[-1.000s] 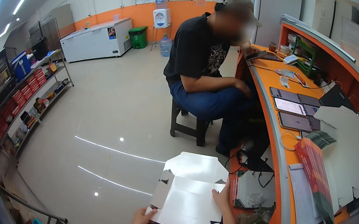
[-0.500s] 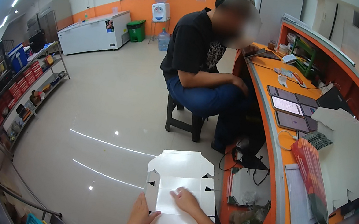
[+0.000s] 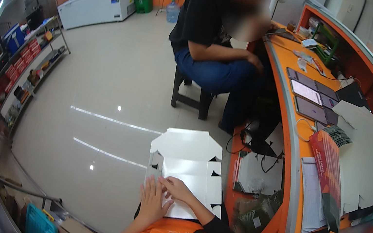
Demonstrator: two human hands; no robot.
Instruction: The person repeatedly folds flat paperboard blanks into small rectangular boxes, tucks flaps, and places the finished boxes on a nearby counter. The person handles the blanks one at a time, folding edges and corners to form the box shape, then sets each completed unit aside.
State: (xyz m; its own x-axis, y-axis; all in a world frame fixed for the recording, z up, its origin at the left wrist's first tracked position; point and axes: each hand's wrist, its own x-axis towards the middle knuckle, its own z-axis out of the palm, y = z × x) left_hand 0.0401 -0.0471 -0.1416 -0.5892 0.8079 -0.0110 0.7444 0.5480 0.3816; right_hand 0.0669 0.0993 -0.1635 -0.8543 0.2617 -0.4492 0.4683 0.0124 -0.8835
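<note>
An unfolded white cardboard box (image 3: 187, 168) rests on my lap, its glossy side up and its notched flaps spread. My left hand (image 3: 153, 199) lies on its left flap, fingers stretched out and pointing away from me. Beside it, my right hand (image 3: 177, 190) reaches across the sheet from the right. The right fingers are bent together near the left fold line, close to the left fingers. Whatever may be between the right fingertips is too small to make out.
An orange counter (image 3: 282, 58) at right holds several phones (image 3: 310, 109), a red-green box (image 3: 324, 162), papers (image 3: 313, 197) and a large white sheet (image 3: 362, 156). A person (image 3: 213, 47) sits ahead on a black stool (image 3: 192, 95). Shelves (image 3: 29, 80) line the left; a teal case (image 3: 40, 223) is lower left.
My right hand has moved left across the cardboard, up to my left hand. My left hand has shifted from the sheet's edge onto the left flap. The view has tilted downward.
</note>
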